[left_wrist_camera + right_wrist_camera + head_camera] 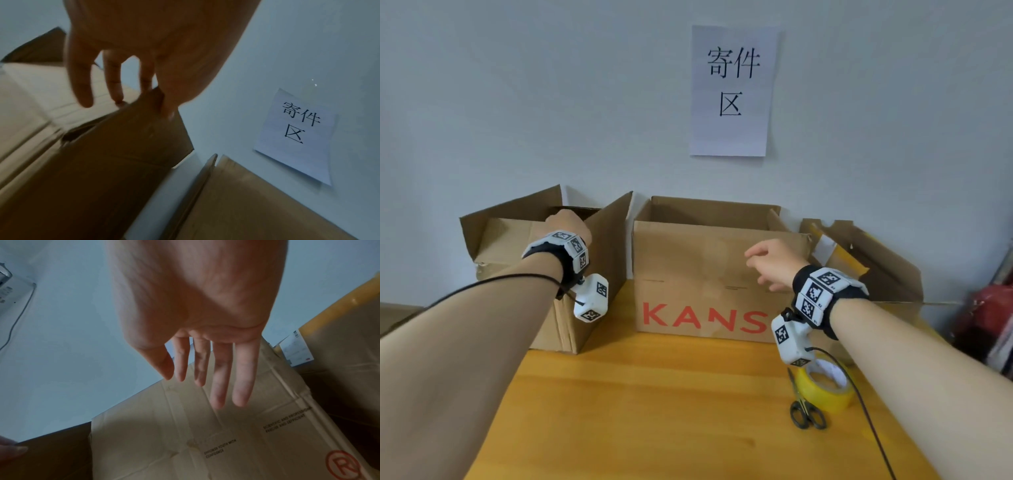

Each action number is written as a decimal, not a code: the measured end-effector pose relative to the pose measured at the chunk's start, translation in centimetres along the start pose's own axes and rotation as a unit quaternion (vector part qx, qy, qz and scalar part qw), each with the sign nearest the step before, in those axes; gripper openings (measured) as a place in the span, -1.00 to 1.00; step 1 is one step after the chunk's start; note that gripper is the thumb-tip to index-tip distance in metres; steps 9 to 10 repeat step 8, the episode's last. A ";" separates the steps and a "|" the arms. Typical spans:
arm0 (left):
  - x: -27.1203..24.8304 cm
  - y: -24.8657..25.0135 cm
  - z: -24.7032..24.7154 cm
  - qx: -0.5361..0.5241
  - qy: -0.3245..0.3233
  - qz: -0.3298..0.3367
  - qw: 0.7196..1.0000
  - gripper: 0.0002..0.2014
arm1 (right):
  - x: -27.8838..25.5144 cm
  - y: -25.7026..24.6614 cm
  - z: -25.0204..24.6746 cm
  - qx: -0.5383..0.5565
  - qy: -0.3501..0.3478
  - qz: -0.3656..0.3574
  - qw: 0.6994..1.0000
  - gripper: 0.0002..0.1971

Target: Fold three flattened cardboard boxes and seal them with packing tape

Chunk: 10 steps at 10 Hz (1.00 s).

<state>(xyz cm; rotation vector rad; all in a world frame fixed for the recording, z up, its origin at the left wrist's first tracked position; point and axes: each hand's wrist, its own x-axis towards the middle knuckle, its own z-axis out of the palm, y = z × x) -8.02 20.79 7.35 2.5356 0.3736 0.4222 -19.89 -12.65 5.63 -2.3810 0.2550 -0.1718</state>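
Note:
Three brown cardboard boxes stand open along the wall. My left hand (566,222) reaches over the left box (506,240) and pinches the top edge of its upright right flap (133,133) between thumb and fingers (115,84). The middle box (698,267) carries red "KANS" lettering, and its front flap stands up. My right hand (770,263) hovers just in front of that flap with straight, spread fingers (244,378), holding nothing. The right box (876,274) has yellow tape and a label on it. A yellow tape roll (822,387) and black scissors (806,407) lie on the table under my right wrist.
The boxes stand on a wooden table (654,411) that runs up to a pale wall. A paper sign (732,89) hangs above the middle box. Red and dark items (989,308) sit beyond the table's right edge. A black cable (869,421) trails across the table from my right wrist.

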 end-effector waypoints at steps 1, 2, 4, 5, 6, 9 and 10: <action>-0.8 0.6 0.8 -0.060 -0.001 -0.008 0.998 -0.78 | -0.2 0.5 -0.5 -0.016 0.003 0.007 1.000 -0.76; -2.1 2.3 1.6 -0.123 -0.017 0.012 0.992 -0.71 | -0.4 0.7 -1.0 -0.020 0.002 0.010 1.000 -0.78; -3.7 3.9 2.8 -0.109 -0.043 0.044 0.992 -0.70 | -1.1 1.0 -1.8 -0.013 0.004 0.006 1.000 -0.81; -3.7 3.8 2.6 -0.074 -0.056 0.070 0.993 -0.62 | -1.5 1.2 -2.6 -0.013 0.012 0.001 1.000 -0.82; -4.5 4.8 1.7 -0.071 -0.054 0.087 0.992 -0.54 | -2.2 1.1 -3.9 -0.010 0.014 0.000 1.000 -0.83; -7.4 9.0 -0.8 -0.186 -0.063 0.162 0.967 -0.55 | -3.7 -0.2 -7.8 0.022 0.064 -0.024 0.997 -0.82; -7.4 9.0 -0.8 -0.186 -0.063 0.162 0.967 -0.55 | -3.7 -0.2 -7.8 0.022 0.064 -0.024 0.997 -0.82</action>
